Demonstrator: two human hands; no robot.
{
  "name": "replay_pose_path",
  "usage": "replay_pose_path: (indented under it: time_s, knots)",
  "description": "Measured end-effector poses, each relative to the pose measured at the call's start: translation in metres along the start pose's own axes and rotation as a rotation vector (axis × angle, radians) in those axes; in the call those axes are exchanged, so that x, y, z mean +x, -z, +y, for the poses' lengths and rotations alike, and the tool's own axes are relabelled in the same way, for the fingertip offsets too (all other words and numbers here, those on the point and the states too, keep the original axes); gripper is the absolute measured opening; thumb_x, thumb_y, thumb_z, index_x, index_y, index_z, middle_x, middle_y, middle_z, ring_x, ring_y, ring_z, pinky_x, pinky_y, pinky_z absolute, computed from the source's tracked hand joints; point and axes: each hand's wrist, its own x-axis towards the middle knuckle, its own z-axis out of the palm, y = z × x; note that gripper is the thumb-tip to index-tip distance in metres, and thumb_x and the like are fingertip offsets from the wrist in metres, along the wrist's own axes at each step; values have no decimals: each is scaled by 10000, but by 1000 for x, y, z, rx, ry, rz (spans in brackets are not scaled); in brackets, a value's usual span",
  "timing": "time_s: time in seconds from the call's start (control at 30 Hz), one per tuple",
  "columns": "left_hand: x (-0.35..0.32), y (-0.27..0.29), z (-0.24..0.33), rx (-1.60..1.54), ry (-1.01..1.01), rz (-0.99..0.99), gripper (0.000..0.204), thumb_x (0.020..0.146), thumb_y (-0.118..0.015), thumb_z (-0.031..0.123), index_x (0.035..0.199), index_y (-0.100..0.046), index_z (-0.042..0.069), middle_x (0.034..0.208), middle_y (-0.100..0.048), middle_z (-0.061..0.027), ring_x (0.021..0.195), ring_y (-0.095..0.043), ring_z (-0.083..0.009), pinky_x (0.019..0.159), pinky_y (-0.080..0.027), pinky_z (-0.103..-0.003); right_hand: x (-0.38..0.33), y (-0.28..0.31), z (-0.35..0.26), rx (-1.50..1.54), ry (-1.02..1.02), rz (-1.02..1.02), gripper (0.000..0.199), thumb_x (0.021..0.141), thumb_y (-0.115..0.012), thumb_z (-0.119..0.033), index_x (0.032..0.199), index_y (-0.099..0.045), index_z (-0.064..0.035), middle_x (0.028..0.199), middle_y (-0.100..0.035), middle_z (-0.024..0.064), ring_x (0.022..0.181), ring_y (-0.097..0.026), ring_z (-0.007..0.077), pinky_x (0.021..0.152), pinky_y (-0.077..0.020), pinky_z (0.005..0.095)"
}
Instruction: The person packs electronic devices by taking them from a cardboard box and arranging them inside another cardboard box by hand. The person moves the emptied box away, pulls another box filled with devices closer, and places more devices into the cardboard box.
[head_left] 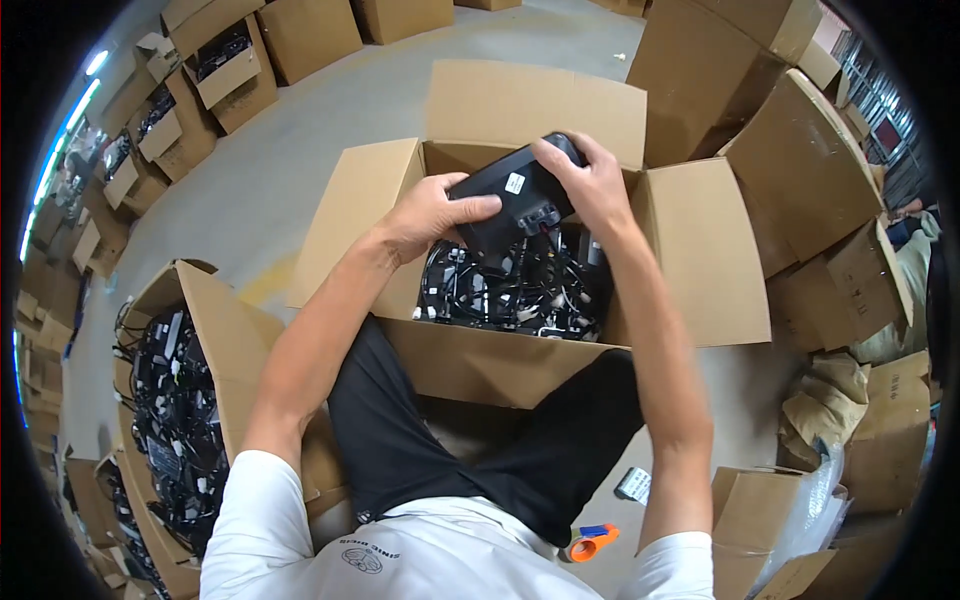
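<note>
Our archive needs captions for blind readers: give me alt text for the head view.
Both hands, left hand and right hand, hold a black electronic device over an open cardboard box full of black cables and parts. The seated person wears a white shirt; more open boxes stand around on the concrete floor.

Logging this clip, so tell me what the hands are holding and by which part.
Both hands hold a black device over the open box: left hand on its near-left end, right hand on its far-right end.
</note>
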Motion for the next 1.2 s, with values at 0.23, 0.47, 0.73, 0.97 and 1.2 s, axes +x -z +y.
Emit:
replay_pose_path:
  time_s: [0.23, 0.47, 0.73, 0.97, 1.2]
  knots:
    - [67, 31, -71, -519, 142, 165, 484, 890, -722, 298, 1219, -553, -14, 1114, -662, -124, 977, -672, -193, 815, -605, -396, 21, -47, 131, 540, -337, -493, 539, 908, -614, -550, 1032, -581, -26, 758, -575, 10, 666, -569, 117, 565, -439, 244]
    - [129, 72, -201, -351, 464, 502, 383, 823, -780, 172, 1100, -609, -31, 970, -697, -153, 838, -700, -264, 742, -592, -456, -19, -119, 255, -733, -231, -509, 138, 765, -652, -54, 891, -709, -43, 879, -677, 214, 848, -689, 403, 735, -564, 475]
    - [146, 88, -262, -172, 540, 723, 369, 802, -789, 132, 1065, -601, -46, 961, -694, -162, 804, -702, -258, 709, -594, -412, -30, -189, 345, -1161, 84, -583, 508, 909, -504, -113, 1391, -464, 43, 1474, -339, 352, 736, -717, 304, 569, -572, 384]
    - [165, 91, -312, -438, 439, 627, 485, 837, -778, 186, 1194, -533, -32, 1080, -662, -152, 937, -680, -266, 829, -577, -437, -7, -136, 369, -1224, 18, -489, 522, 897, -500, -65, 1389, -430, 96, 1445, -330, 397, 688, -721, 279, 557, -580, 367]
    - [167, 112, -352, -637, 423, 481, 499, 865, -751, 239, 1260, -520, 40, 1177, -642, -108, 1085, -626, -270, 931, -511, -512, -12, -140, 364, -1204, 41, -504, 573, 858, -544, -56, 1395, -410, 91, 1475, -315, 364, 710, -717, 284, 602, -587, 374]
